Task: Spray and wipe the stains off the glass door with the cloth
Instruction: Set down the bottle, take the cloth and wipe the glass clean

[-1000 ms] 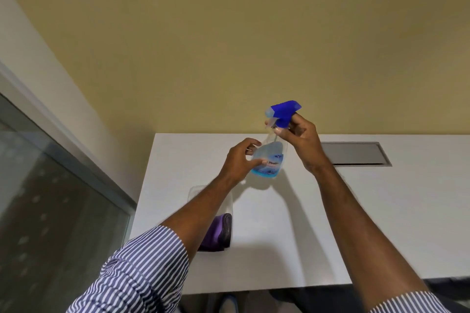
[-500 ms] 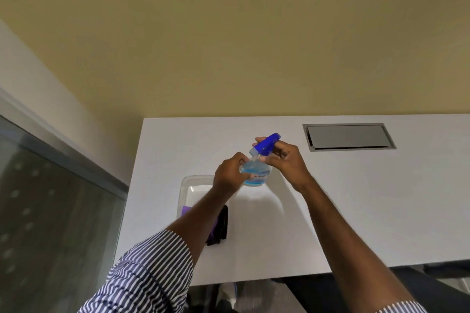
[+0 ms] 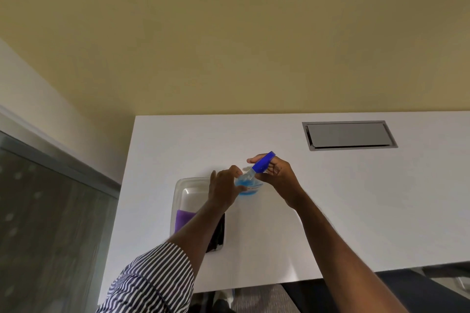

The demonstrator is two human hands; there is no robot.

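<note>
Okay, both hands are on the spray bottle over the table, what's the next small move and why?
Probably free the left hand and take the purple cloth from the clear tray: the right hand already grips the spray bottle by its blue head, and wiping needs the cloth.

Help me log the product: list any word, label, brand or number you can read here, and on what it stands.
None can be read.
Clear spray bottle with blue trigger head and blue liquid: a label with a red mark shows, too blurred and mostly hidden by the left hand and right hand.
</note>
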